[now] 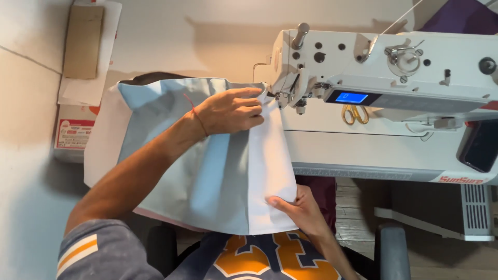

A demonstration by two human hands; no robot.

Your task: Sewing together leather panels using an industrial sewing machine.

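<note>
Fabric [218, 176], pale grey-blue and folded, lies across the worktop [363, 150] beside a white sewing machine [394, 72]. The left hand [231, 110] presses flat on its far edge near the needle, grip released; the right hand [301, 207] pinches its near corner. Yellow-handled scissors [355, 114] rest behind.

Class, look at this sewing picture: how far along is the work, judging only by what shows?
Done: the pale blue fabric is folded, its far edge at the sewing machine needle area. In hand: the left hand presses it flat near the needle; the right hand holds the near edge. Left: no stitching can be made out on the length between the hands.
</note>
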